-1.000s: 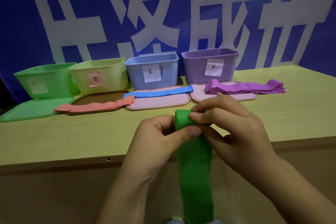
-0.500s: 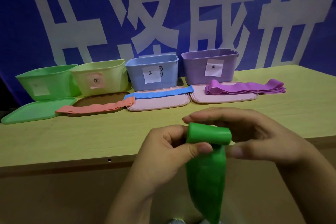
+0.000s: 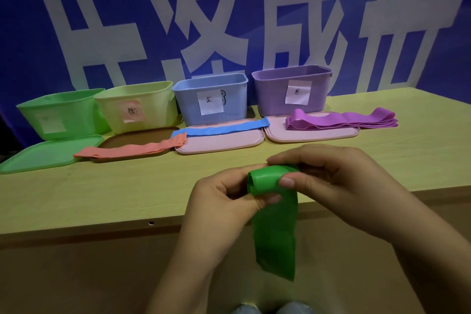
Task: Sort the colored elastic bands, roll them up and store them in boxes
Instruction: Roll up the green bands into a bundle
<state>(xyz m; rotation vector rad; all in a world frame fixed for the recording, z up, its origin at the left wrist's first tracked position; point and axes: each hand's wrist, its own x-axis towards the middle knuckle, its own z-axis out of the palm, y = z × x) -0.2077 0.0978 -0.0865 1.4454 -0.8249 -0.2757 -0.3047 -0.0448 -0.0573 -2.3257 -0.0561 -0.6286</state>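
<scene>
Both hands pinching green elastic band (image 3: 274,224) at light wood table (image 3: 102,194) front edge, left hand (image 3: 224,201), right hand (image 3: 336,186), four pastel boxes along table's back, blue banner wall (image 3: 33,41) behind.

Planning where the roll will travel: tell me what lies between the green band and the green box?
Head view: bare tabletop, then the green lid, lie between green band and green box.

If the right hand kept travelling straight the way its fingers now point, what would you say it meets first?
The right hand points leftward across the body, so it would most likely meet the left hand first, just past the green band both are holding. Depth is hard to judge from one view.
</scene>
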